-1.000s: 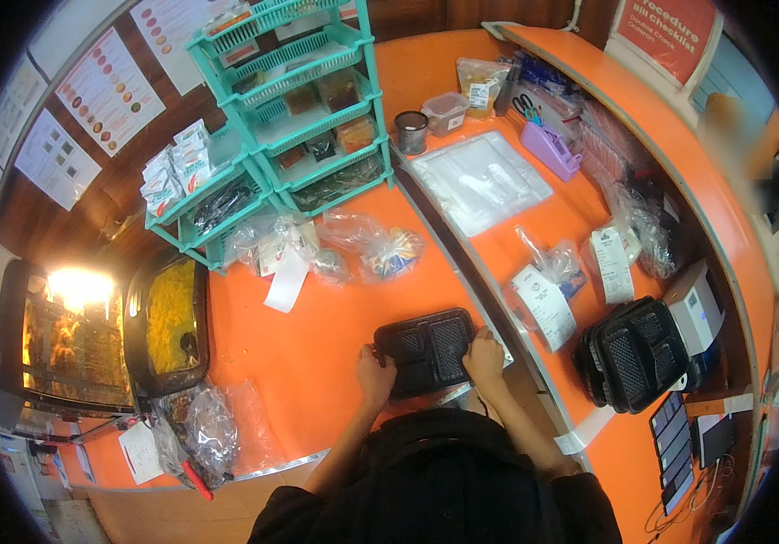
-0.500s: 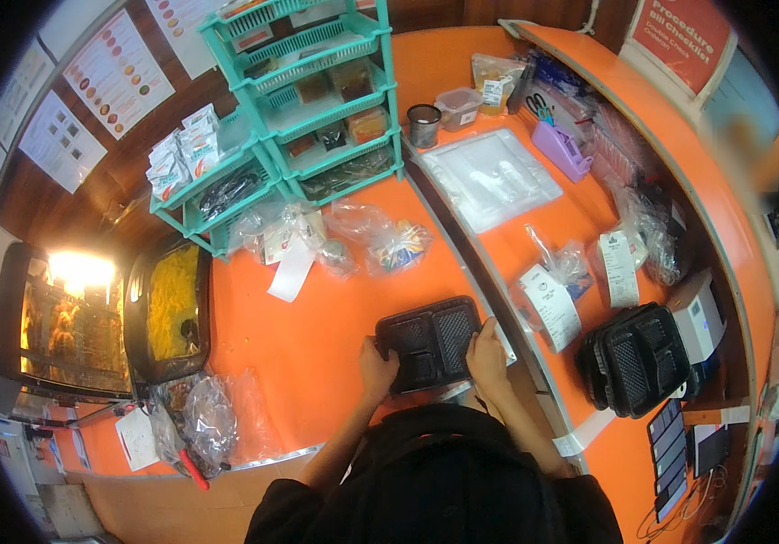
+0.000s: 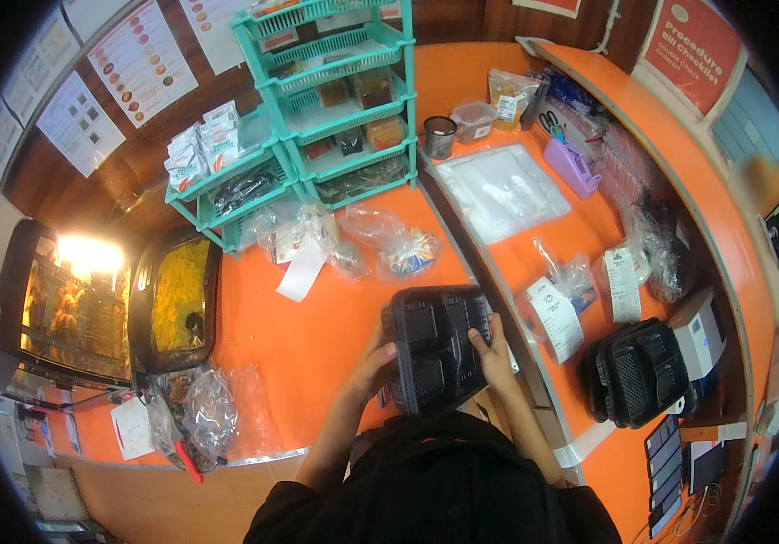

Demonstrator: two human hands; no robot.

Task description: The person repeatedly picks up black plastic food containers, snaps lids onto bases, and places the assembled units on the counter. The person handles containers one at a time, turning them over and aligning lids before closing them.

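Note:
A black plastic meal tray (image 3: 435,346) with several compartments is lifted and tilted above the orange counter (image 3: 317,326), close to my body. My left hand (image 3: 373,363) grips its left edge from beneath. My right hand (image 3: 491,352) holds its right edge, thumb lying inside a compartment. The compartments look bare.
A stack of black trays (image 3: 636,374) sits on the right counter beside a white box (image 3: 703,337) and receipts in bags (image 3: 554,308). Teal basket shelves (image 3: 335,100) stand at the back. A pan of yellow food (image 3: 177,292) and a lit warmer (image 3: 70,299) are at left. Plastic bags (image 3: 389,243) lie mid-counter.
The tray has risen from the counter and tipped up toward me, both hands still on its sides. The camera view has shifted slightly.

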